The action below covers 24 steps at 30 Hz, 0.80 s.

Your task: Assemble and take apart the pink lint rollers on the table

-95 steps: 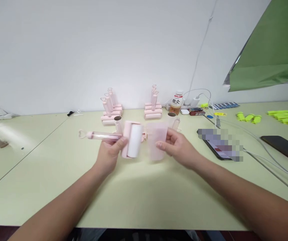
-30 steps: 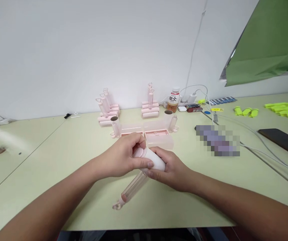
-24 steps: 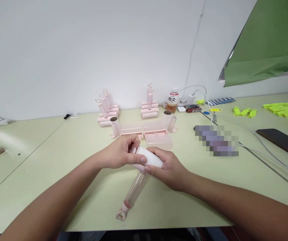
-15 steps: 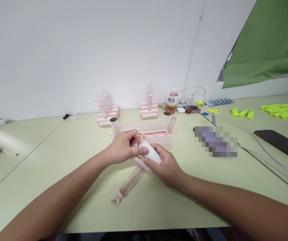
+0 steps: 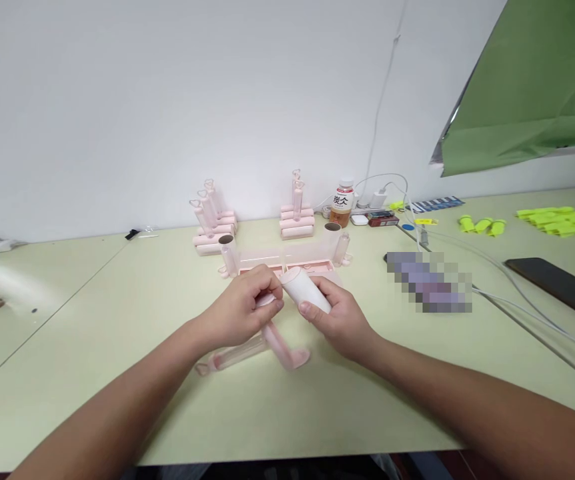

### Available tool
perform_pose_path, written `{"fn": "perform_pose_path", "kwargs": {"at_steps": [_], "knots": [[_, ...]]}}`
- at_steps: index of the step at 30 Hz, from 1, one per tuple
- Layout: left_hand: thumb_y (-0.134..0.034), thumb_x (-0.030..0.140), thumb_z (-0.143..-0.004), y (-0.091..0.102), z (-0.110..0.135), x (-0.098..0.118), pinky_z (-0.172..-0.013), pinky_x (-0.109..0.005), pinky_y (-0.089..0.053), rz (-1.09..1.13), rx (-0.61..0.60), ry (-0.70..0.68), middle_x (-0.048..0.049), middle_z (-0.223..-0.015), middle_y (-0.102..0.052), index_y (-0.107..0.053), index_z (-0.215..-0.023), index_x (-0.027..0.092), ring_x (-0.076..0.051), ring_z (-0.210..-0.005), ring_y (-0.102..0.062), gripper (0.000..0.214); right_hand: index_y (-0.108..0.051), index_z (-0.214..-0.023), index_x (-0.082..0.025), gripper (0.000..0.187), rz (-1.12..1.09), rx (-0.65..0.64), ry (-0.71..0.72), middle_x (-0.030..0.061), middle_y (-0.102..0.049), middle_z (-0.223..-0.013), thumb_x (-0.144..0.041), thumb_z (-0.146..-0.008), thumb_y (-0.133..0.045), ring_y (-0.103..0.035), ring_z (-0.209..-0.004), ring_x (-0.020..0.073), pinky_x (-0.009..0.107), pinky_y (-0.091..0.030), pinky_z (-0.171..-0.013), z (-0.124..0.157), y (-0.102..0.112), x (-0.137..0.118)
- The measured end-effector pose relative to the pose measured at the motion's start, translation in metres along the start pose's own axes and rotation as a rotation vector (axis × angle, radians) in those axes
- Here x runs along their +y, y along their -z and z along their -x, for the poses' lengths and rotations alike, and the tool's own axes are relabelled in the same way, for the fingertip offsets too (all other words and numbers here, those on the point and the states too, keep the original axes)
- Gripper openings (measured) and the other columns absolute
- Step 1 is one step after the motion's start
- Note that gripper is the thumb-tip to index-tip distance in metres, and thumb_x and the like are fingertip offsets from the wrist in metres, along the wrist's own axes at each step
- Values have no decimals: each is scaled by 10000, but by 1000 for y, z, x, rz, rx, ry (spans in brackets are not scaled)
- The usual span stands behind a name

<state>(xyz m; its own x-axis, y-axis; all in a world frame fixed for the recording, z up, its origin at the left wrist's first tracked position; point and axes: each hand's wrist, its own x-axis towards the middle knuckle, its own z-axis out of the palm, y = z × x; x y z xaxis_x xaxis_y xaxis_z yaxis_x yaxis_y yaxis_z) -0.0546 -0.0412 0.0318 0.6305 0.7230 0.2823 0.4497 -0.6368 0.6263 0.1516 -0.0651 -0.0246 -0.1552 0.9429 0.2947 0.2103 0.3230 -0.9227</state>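
Note:
My right hand (image 5: 340,317) is wrapped around a white lint-roller refill roll (image 5: 310,291), tilted with its upper end towards my left hand. My left hand (image 5: 245,303) is closed on a pink lint-roller handle (image 5: 280,347). Below that hand hangs the handle's curved pink arm, and its clear grip (image 5: 240,352) points left to a loop at the end. The spot where my left fingertips pinch is partly hidden. Roll and handle are apart along most of their length. Just behind my hands lie open pink boxes (image 5: 312,267), partly covered by them.
Upright rolls with brown cores (image 5: 228,253) flank the boxes. Pink lint-roller sets (image 5: 212,230) stand along the wall, beside a drink bottle (image 5: 341,203). To the right are a pixelated object (image 5: 427,283), cables, a dark phone-like slab (image 5: 557,287) and yellow pieces (image 5: 557,221).
The handle has swung away from the roll, its arm now dropping below my left hand and its clear grip turned further left. My left thumb has come off the roll.

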Motion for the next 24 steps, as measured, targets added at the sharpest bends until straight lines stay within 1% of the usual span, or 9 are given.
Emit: {"fn": "perform_pose_path", "kwargs": {"at_steps": [3, 6, 9, 11, 14, 16, 18, 19, 24], "knots": [[-535, 192, -841, 5, 6, -15, -626, -247, -366, 39, -91, 111, 16, -793, -509, -524, -799, 192, -117, -682, -444, 44, -638, -1133, -189, 427, 61, -126, -1, 52, -685, -994, -471, -814, -673, -608, -884, 226, 316, -473, -751, -3, 6, 2], [-539, 221, -834, 3, 11, -28, -622, -251, -365, 47, -114, 213, 16, -793, -541, -546, -820, 194, -125, -684, -463, 31, -652, -1148, -202, 425, 150, -236, 24, 40, -694, -994, -451, -805, -695, -615, -851, 215, 305, -463, -728, -4, 9, 4], [-518, 198, -823, -2, 14, -34, -640, -261, -382, -12, -135, 254, 5, -818, -584, -576, -829, 196, -143, -709, -502, 59, -679, -1073, -206, 345, 244, -317, 51, 19, -679, -909, -423, -805, -697, -593, -763, 187, 281, -433, -658, -6, 11, 4], [-506, 184, -817, -4, 14, -35, -644, -268, -392, -68, -169, 264, -1, -820, -605, -593, -834, 198, -156, -719, -528, 90, -687, -1045, -209, 296, 287, -363, 53, 10, -672, -885, -388, -809, -694, -588, -758, 182, 275, -423, -653, -7, 12, 3], [-517, 202, -823, -5, 15, -33, -678, -286, -426, -128, -190, 233, -18, -861, -648, -625, -882, 200, -180, -766, -574, 124, -691, -1050, -210, 277, 318, -402, 40, 11, -683, -899, -354, -814, -689, -603, -784, 188, 280, -429, -677, -8, 14, 3], [-549, 221, -822, -4, 16, -31, -763, -304, -460, -109, -162, 168, -40, -996, -678, -640, -1010, 205, -201, -879, -609, 209, -695, -1052, -209, 272, 328, -411, 36, 15, -693, -911, -349, -819, -683, -615, -799, 195, 286, -435, -691, -9, 15, 3], [-584, 243, -821, -3, 17, -29, -846, -313, -474, -52, -124, 102, -59, -1164, -666, -615, -1165, 219, -219, -1011, -614, 346, -699, -1050, -208, 270, 337, -411, 41, 22, -705, -935, -343, -818, -680, -625, -826, 206, 296, -443, -712, -9, 16, 2], [-594, 252, -823, -3, 17, -29, -865, -315, -478, -27, -110, 73, -63, -1201, -661, -608, -1204, 226, -222, -1043, -613, 382, -702, -1051, -206, 272, 340, -411, 46, 27, -709, -949, -339, -815, -680, -628, -838, 211, 300, -446, -723, -10, 16, 2], [-603, 242, -819, -5, 18, -29, -860, -320, -494, 18, -97, 29, -56, -1087, -728, -687, -1121, 227, -217, -980, -642, 314, -709, -1074, -210, 302, 350, -465, 82, 36, -721, -971, -348, -806, -687, -639, -841, 217, 301, -457, -722, -11, 19, 2]]}}
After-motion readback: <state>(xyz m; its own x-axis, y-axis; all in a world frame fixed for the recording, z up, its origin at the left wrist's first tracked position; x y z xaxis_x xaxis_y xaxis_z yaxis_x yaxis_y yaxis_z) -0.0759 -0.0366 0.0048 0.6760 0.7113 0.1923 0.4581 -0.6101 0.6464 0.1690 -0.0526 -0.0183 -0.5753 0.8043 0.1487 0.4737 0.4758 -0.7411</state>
